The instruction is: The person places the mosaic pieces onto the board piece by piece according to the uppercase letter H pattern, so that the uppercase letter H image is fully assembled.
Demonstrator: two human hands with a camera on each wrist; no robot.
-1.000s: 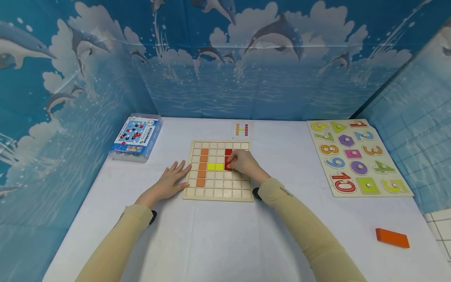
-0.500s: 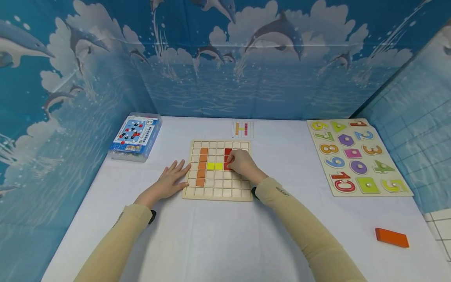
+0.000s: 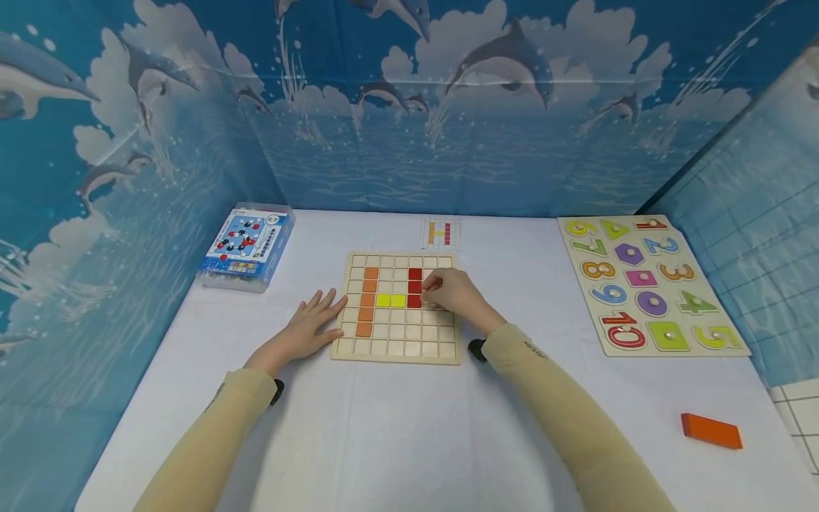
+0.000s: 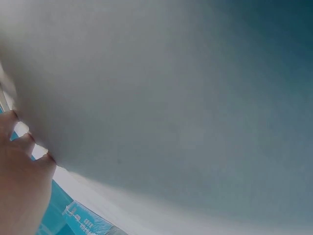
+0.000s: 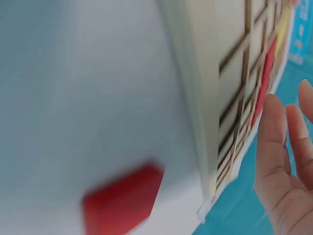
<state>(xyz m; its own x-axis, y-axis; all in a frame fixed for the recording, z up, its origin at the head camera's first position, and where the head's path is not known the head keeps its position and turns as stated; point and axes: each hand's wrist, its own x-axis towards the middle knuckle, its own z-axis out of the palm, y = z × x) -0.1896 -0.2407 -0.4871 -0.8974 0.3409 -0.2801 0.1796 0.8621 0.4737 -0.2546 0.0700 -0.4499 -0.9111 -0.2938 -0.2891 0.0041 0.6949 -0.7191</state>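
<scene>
A gridded wooden board (image 3: 397, 361) lies on the white table. An orange column (image 3: 367, 301) runs along its left part, and two yellow tiles (image 3: 391, 301) join that to a short column of red tiles (image 3: 414, 287). My left hand (image 3: 299, 334) rests flat with fingers spread, fingertips at the board's left edge. Just right of the red tiles, my right hand (image 3: 457, 295) hovers over the board with bent fingers. In the right wrist view, those fingers (image 5: 274, 132) are apart and nothing shows between them. A blurred red block (image 5: 124, 198) lies on the cloth there.
Behind the board lies a small pattern card (image 3: 441, 233). A boxed set (image 3: 246, 247) stands at back left. To the right are a number-and-shape puzzle board (image 3: 652, 286) and an orange-red block (image 3: 712, 431). A dolphin-print curtain (image 3: 409, 142) encloses the table's back and sides.
My right hand has let go of the red tiles and shifted slightly right, so the red column shows more fully. The left hand stays put.
</scene>
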